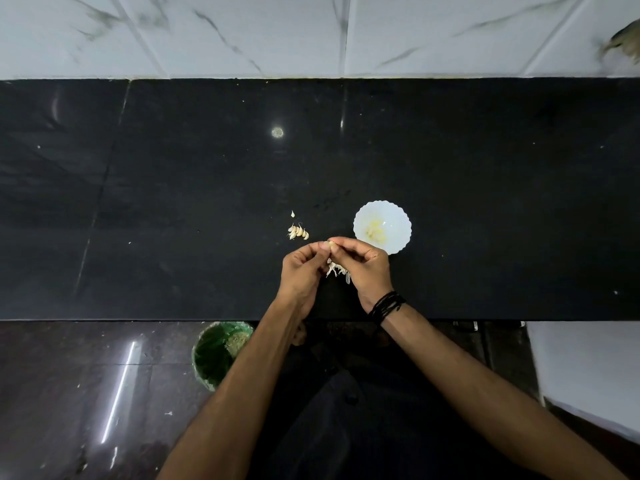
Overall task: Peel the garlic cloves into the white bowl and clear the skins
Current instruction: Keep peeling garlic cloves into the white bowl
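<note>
1. A garlic clove [331,244] sits pinched between the fingertips of both hands, above the black counter [485,202] and just off the 8 o'clock edge of the white bowl [398,216].
2. The left hand [300,271] has its fingers curled in, thumb and forefinger tips closed on the clove's left side.
3. The right hand [365,266] is curled too, its fingertips [341,242] meeting the clove from the right; a black thread band [386,304] wraps its wrist.
4. A clump of papery skins [335,269] lies on the counter under the gap between the hands, at 6 o'clock from the held clove; the right hand hides part of it.
5. A small heap of unpeeled cloves [298,232] lies on the counter at 10 o'clock from the hands, with one stray piece [292,214] just beyond it.
6. The bowl holds pale yellowish peeled garlic [375,231]; how many pieces cannot be told.
7. On the floor below the counter's near edge, at 7 o'clock from the hands, stands a green bin [211,355].
</note>
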`<action>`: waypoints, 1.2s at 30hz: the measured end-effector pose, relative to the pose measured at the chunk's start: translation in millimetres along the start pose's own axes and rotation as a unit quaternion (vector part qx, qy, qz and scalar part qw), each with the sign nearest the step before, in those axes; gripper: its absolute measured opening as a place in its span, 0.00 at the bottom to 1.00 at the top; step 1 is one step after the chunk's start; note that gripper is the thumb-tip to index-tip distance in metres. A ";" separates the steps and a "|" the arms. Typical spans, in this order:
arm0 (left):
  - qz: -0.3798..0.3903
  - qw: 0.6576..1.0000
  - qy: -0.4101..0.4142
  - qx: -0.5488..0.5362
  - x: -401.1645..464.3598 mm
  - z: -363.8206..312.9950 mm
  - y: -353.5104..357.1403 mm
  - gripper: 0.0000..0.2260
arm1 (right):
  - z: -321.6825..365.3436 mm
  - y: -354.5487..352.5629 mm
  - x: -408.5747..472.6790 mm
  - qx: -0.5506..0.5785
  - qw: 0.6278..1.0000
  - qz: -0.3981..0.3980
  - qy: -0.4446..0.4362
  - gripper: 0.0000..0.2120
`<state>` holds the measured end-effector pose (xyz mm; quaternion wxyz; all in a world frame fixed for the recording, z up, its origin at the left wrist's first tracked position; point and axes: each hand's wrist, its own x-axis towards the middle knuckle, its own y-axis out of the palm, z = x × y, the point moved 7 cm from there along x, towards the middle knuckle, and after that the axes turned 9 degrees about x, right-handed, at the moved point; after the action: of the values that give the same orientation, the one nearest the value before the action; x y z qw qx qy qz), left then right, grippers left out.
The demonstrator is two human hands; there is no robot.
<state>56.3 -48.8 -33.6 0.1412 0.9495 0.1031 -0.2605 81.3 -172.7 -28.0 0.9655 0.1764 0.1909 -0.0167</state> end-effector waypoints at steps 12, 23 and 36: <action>-0.020 0.984 0.025 0.174 4.0 -0.7 -15.1 0.07 | -5.5 1.4 -1.8 0.043 0.996 -0.081 0.000 0.05; -0.081 0.938 0.134 0.310 5.1 -23.6 -25.4 0.04 | -4.9 2.1 -0.5 -0.101 0.993 -0.052 -0.033 0.05; -0.070 0.900 0.185 0.389 -2.9 -27.2 -10.4 0.06 | -9.3 -8.3 0.2 -0.062 0.995 -0.066 0.033 0.03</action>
<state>63.7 -30.6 -11.9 -0.2795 0.9502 0.0841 -0.1092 77.3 -177.3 -38.8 0.9644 0.1034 0.2350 -0.0626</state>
